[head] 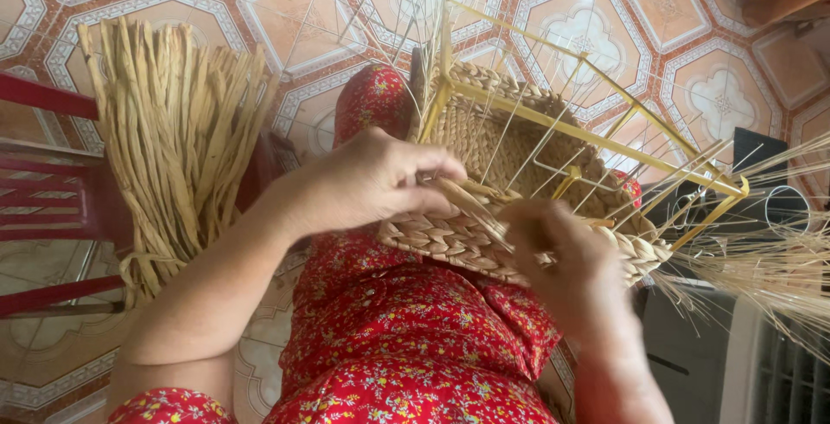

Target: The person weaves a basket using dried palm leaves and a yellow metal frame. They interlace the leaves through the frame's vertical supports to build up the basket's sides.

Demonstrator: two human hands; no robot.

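A half-woven straw basket (510, 143) built on a yellow metal frame (596, 134) rests on my lap, over red flowered cloth (406, 329). My left hand (372, 178) pinches a tan straw strand (462, 195) at the basket's near rim. My right hand (562, 260), blurred, grips the woven rim beside it and holds another strand. Thin pale stakes (761, 268) stick out from the basket to the right and upward.
A thick bundle of dried straw strands (177, 143) lies across a red chair (52, 191) at the left. Patterned orange and white floor tiles (294, 9) lie below. A dark box and a white pipe end (782, 204) sit at the right.
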